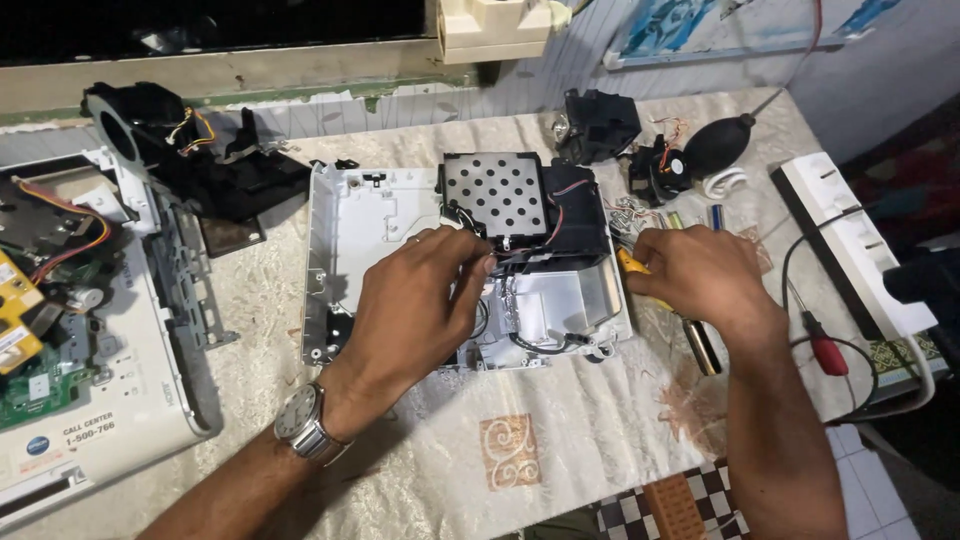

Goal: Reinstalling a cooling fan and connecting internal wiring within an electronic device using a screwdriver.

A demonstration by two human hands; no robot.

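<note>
Two hands of mine are on the open white housing (375,225) that lies flat on the tabletop (560,430). My left hand (415,300) rests over the middle of the housing, its grip nearly closed, the fingertips (478,262) pinched at the black wires (520,262) just below the perforated metal plate (495,193); whether they actually have a wire I cannot tell. My right hand (700,272) sits at the housing's right edge, its grip closed around a yellow-handled screwdriver (690,330), whose dark end sticks out beneath my palm toward me. Just beyond my right grip lie a small fan (662,165) and a black rubber air blower (722,142). To the right of it rests a red-handled tool (826,350) beside a white power strip (850,245). Well left of my left grip sits another opened device (70,330) with circuit boards exposed.
</note>
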